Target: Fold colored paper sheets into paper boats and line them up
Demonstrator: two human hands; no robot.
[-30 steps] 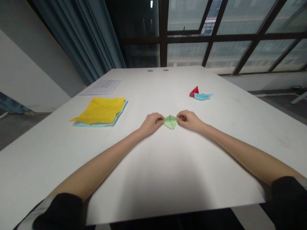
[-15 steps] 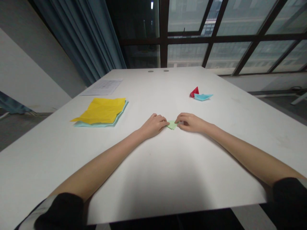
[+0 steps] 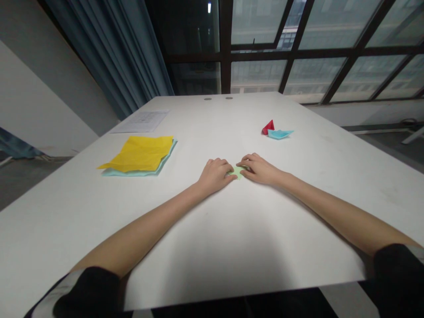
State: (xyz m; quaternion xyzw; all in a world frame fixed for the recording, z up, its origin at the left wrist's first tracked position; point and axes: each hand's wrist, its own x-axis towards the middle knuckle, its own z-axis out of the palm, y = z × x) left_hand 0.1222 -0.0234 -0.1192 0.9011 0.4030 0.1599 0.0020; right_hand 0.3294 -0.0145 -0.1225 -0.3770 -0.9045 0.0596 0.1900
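A small folded piece of light green paper (image 3: 237,172) lies on the white table (image 3: 228,247) between my two hands. My left hand (image 3: 216,174) is closed on its left edge, thumb in front and fingers behind. On the opposite side, my right hand (image 3: 260,169) grips the paper with thumb and fingertips. Both hands cover the sides of the paper, so only its middle and lower point show.
A yellow sheet (image 3: 141,153) lies on light blue paper (image 3: 165,162) at left. Behind it is a printed sheet (image 3: 141,121). Toward the back right, a red folded paper (image 3: 268,127) touches a blue folded paper (image 3: 280,134).
Both hands have drawn closer together over the green paper, hiding more of it. My left thumb has come down along its front edge.
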